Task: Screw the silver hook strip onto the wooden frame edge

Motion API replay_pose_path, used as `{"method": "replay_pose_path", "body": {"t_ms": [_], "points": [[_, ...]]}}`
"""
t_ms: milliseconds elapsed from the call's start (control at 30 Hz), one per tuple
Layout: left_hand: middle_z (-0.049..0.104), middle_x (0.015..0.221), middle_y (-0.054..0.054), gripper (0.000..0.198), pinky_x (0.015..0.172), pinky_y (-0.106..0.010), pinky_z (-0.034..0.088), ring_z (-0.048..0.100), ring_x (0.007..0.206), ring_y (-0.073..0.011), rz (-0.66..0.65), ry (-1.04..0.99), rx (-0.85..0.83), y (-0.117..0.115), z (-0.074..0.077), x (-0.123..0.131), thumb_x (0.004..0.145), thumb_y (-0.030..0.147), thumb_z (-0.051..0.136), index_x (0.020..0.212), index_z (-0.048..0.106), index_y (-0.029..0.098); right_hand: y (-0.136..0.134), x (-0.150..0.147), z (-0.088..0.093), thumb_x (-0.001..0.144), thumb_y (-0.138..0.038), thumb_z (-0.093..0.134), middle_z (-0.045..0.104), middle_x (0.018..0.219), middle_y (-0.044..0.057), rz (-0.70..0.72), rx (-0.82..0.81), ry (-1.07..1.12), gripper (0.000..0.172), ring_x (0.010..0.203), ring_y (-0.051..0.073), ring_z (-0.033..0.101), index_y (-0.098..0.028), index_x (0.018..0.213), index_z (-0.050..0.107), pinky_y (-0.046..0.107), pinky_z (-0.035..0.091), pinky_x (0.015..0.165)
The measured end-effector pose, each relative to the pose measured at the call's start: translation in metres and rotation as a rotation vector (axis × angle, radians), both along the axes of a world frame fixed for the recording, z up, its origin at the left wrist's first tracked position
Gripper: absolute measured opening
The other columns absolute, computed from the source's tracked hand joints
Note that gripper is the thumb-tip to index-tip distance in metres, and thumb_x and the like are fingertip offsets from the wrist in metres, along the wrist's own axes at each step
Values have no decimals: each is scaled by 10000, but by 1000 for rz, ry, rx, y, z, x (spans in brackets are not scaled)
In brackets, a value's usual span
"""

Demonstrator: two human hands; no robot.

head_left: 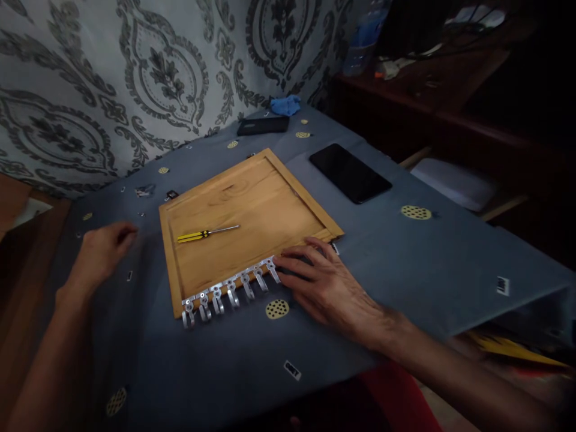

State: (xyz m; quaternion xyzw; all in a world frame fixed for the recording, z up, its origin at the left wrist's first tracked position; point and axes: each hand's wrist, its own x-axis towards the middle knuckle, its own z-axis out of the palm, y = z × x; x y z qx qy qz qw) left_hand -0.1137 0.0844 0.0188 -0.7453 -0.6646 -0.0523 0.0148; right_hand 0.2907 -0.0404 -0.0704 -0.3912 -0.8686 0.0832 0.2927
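Observation:
A wooden board (225,207) with a raised frame lies on the cloth-covered table. Along its near edge runs a metal hook rail (231,288) with several hooks. My right hand (324,282) rests at the rail's right end, fingers spread and fingertips touching the rail and the board's edge. Left of the board, my left hand (102,249) hovers over the cloth with its fingers curled together; whatever they may hold is hidden. On the board lies a yellow-and-black screwdriver (207,234), its tip pointing right. Small metal bits (141,214) lie beyond my left hand.
A black phone (351,173) lies right of the board. At the back are a dark flat case (263,125) and a crumpled blue cloth (285,105). A small clear bag (144,191) sits near the wall. A dark cabinet with a bottle (363,42) stands at right.

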Motion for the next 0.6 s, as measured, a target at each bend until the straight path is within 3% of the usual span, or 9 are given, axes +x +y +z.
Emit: {"method": "replay_pose_path", "body": {"t_ms": [100, 167, 267, 367, 467, 600], "points": [[737, 805, -32, 400, 639, -311, 492, 666, 704, -221, -56, -146, -35, -13, 6, 33, 827, 510, 513, 931, 713, 179, -1, -1, 0, 923, -136, 549, 715, 1212, 27, -2, 5, 9, 224, 1175, 231, 569, -218, 1082, 684, 527, 295, 1143], [758, 889, -45, 438, 693, -302, 519, 686, 783, -223, -124, -253, -85, -21, 7, 61, 810, 552, 503, 955, 711, 195, -2, -1, 2, 927, -156, 554, 715, 1206, 31, -11, -1, 15, 221, 1177, 233, 571, -218, 1092, 687, 534, 297, 1142], [764, 924, -43, 342, 749, -287, 529, 692, 866, -210, -244, -359, -213, -34, 6, 107, 842, 504, 538, 925, 711, 221, -3, -2, 5, 959, -233, 564, 717, 1209, 46, -14, -10, 26, 191, 1178, 248, 578, -210, 1101, 691, 550, 316, 1130], [754, 873, -28, 253, 675, -264, 510, 682, 785, -179, -369, -468, -368, -43, 4, 147, 855, 415, 564, 912, 710, 216, -2, -3, 5, 988, -325, 577, 723, 1202, 46, -20, 7, 19, 180, 1168, 255, 587, -222, 1069, 699, 562, 337, 1118], [725, 832, -4, 187, 673, -255, 484, 652, 760, -152, -507, -554, -483, -46, 2, 172, 892, 322, 544, 899, 692, 208, -1, -5, 3, 1006, -306, 567, 739, 1154, 25, -56, 48, 18, 163, 1126, 235, 608, -232, 1037, 709, 531, 368, 1105], [700, 815, 10, 177, 656, -250, 446, 633, 751, -138, -581, -519, -583, -43, -4, 186, 932, 276, 511, 904, 668, 201, 1, -8, 2, 1020, -251, 532, 749, 1132, 7, -79, 70, 38, 180, 1092, 217, 627, -238, 998, 710, 495, 358, 1109]]}}
